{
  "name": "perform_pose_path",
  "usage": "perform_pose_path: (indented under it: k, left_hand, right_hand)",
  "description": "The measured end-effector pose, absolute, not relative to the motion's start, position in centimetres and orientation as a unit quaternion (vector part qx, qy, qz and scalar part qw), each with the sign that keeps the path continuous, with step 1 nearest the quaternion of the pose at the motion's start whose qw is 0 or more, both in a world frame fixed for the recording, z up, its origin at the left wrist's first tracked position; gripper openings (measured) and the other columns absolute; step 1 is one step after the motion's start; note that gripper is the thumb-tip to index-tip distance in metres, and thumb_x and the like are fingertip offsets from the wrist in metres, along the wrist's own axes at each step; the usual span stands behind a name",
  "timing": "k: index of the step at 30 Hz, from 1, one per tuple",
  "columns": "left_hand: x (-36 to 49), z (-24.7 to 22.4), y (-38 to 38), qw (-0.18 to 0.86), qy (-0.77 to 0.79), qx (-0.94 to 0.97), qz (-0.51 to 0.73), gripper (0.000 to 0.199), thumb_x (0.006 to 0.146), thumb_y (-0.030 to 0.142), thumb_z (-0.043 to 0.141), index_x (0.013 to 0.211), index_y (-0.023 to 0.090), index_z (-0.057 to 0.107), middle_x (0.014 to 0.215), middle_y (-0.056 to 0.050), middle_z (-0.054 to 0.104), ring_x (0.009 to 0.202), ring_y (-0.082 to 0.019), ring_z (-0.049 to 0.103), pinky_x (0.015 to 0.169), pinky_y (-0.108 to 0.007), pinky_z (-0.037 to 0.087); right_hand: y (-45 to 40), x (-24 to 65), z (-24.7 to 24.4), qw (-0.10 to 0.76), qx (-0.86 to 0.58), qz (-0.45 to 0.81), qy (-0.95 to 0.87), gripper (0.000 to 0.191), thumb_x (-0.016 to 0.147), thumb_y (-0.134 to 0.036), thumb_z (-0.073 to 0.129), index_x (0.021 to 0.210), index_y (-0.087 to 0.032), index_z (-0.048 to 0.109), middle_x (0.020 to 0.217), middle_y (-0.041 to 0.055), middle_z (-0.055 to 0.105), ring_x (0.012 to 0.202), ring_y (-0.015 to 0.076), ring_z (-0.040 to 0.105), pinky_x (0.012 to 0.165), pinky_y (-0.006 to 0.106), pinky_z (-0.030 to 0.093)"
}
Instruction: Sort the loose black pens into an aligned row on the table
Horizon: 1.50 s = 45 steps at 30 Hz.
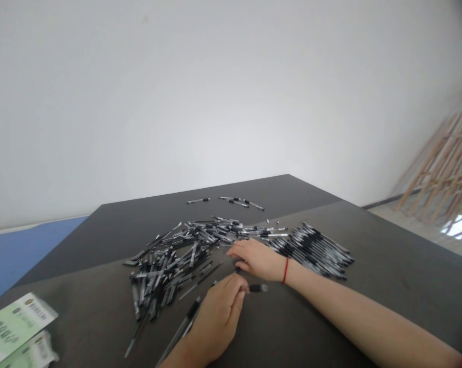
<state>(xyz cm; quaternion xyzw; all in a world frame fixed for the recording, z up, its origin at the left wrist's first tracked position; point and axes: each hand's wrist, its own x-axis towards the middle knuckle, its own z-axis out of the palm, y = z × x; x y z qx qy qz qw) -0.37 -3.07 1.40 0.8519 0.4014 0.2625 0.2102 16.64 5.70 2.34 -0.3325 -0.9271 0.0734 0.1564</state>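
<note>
My left hand [219, 314] is closed in a fist just above the near part of the table. A clear pen with a black grip [258, 288] sticks out to the right from its fingers; the rest of it is hidden. My right hand [258, 259], with a red cord at the wrist, reaches in just beyond the left one. Its fingers stretch left towards the loose pile of pens [200, 235], thumb apart from them. A small dark tip shows under the thumb, too small to name. Beside the right wrist lies a neat row of pens [315, 250].
Several pens [238, 202] lie apart at the back of the dark table [388, 276]. Green and white printed packets [14, 329] are at the near left corner. A white wall [215, 102] stands behind, and a wooden rack [441, 158] at far right.
</note>
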Motion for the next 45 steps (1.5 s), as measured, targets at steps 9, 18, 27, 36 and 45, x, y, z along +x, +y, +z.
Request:
perform_pose_path:
  k: [9,18,27,36,45]
  left_hand:
    - [-0.2,1.6,-3.0,0.160,0.394,0.884,0.196,0.007,0.088,0.026,0.045,0.084,0.022,0.050,0.072,0.003,0.062,0.066,-0.014,0.059,0.059,-0.024,0.037]
    - [-0.8,0.8,-2.4,0.164,0.442,0.849,0.238,0.017,0.093,0.026,0.037,0.082,0.022,0.049,0.073,0.002,0.063,0.068,-0.014,0.060,0.060,-0.023,0.036]
    - [-0.8,0.5,-1.5,0.146,0.520,0.813,0.216,0.022,0.094,0.029,0.034,0.081,0.023,0.050,0.071,0.003,0.062,0.066,-0.014,0.061,0.058,-0.022,0.035]
    - [-1.3,0.0,-0.9,0.116,0.526,0.822,0.184,0.025,0.094,0.034,0.031,0.081,0.023,0.049,0.070,0.003,0.061,0.066,-0.014,0.061,0.059,-0.023,0.033]
    - [-2.4,0.1,-0.1,0.077,0.545,0.817,0.169,0.021,0.094,0.031,0.029,0.090,0.024,0.049,0.078,0.001,0.063,0.073,-0.016,0.062,0.064,-0.025,0.036]
  right_hand:
    - [7.5,13.6,2.2,0.103,-0.280,0.049,-0.953,0.019,0.081,-0.020,0.061,0.099,-0.017,0.062,0.094,0.0063,0.063,0.091,0.0186,0.056,0.080,0.029,0.041]
    - [7.6,13.1,4.0,0.020,-0.260,-0.068,-0.963,0.009,0.082,-0.017,0.053,0.085,-0.013,0.060,0.087,0.0085,0.062,0.083,0.0197,0.054,0.072,0.029,0.037]
    - [5.2,22.0,4.9,0.067,-0.400,0.015,-0.914,0.011,0.082,-0.013,0.049,0.090,-0.017,0.056,0.088,0.0043,0.061,0.083,0.0168,0.055,0.073,0.026,0.037]
    - [-4.6,21.9,1.1,0.054,-0.345,-0.031,-0.937,0.025,0.087,-0.039,0.050,0.097,-0.016,0.054,0.096,0.0067,0.056,0.086,0.0210,0.050,0.070,0.032,0.038]
    - [-4.5,22.1,1.1,0.011,-0.359,-0.049,-0.932,0.007,0.084,-0.019,0.048,0.085,-0.015,0.054,0.084,0.0057,0.057,0.076,0.0190,0.049,0.067,0.032,0.036]
